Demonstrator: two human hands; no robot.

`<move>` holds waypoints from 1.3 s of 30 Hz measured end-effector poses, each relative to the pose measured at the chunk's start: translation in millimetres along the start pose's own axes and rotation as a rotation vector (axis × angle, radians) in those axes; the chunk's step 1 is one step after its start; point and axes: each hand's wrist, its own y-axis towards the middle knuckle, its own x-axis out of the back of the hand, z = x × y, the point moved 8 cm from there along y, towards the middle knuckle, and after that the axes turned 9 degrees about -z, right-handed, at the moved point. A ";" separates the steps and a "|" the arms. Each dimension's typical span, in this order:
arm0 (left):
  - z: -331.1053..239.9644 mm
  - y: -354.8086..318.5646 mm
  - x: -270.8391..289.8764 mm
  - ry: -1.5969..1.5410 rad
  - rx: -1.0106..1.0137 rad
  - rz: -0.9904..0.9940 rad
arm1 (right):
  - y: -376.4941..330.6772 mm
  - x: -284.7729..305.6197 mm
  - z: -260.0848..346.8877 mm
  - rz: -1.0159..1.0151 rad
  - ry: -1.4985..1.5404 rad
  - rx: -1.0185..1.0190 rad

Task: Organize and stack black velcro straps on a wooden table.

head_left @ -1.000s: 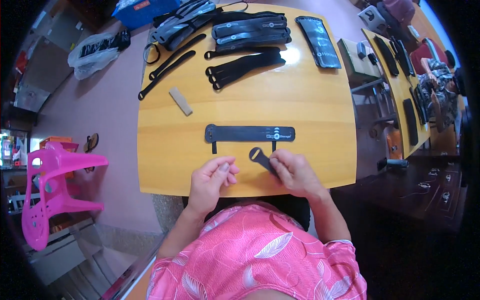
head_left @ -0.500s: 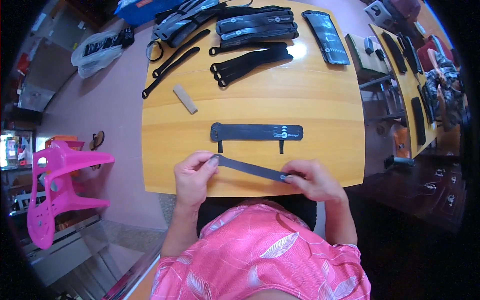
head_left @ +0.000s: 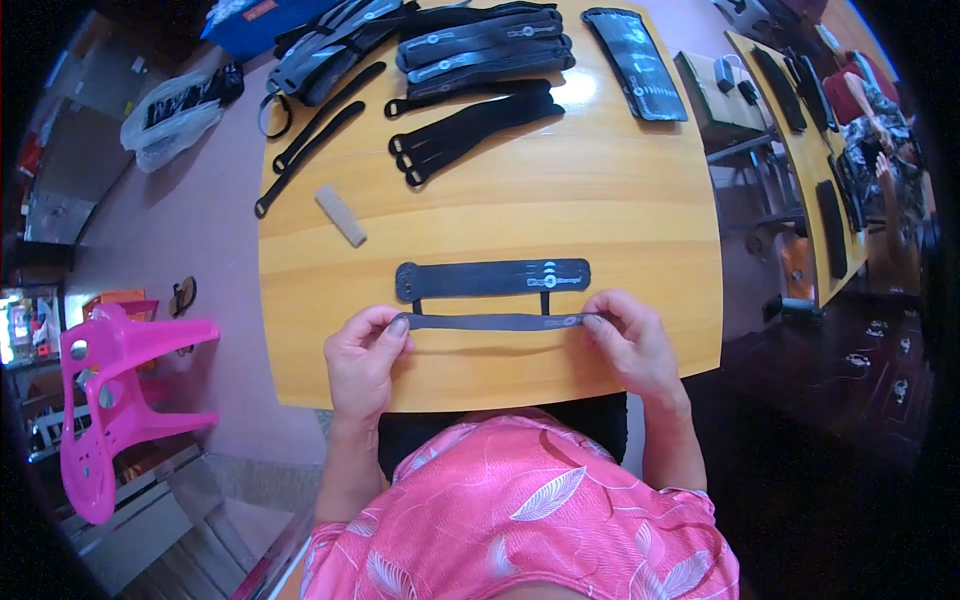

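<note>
A narrow dark grey strap (head_left: pixel 480 322) is stretched level between my two hands, just above the near part of the wooden table (head_left: pixel 480 375). Its left end is pinched by the thumb and fingers of my left hand (head_left: pixel 363 358). My right hand (head_left: pixel 637 345) pinches the other end, beside a small pale print. Just beyond it a wider black strap (head_left: pixel 465 281) lies flat, with a rounded slotted left end and white print at the right. Two short black strips (head_left: pixel 545 302) reach from under the wide strap toward the narrow one, whose edge meets or covers their near ends.
Piled wide straps (head_left: pixel 485 45) and fanned black straps (head_left: pixel 480 135) cover the table's far side. A small tan block (head_left: pixel 341 216) lies left of centre, a packaged strap (head_left: pixel 637 65) far right. A pink stool (head_left: pixel 125 385) stands left. Another person (head_left: pixel 875 130) sits by a second table.
The narrow strap went from slanting to level and moved forward, up against the short strips. My right hand rose; my left shifted slightly left. The whole view shifted a little.
</note>
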 end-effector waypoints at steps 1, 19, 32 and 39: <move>0.9 2.0 -3.1 -0.003 0.005 0.008 | 0.9 0.5 0.6 -0.034 0.087 -0.002; 5.0 27.5 -1.0 0.424 -0.113 -0.168 | 31.0 4.3 -18.9 -0.204 0.138 -0.264; 1.7 31.8 -3.6 0.363 0.021 -0.225 | 33.9 1.8 -19.6 -0.237 0.071 -0.274; 6.0 33.7 1.3 0.418 -0.015 -0.254 | 33.7 1.9 -22.0 -0.239 0.078 -0.309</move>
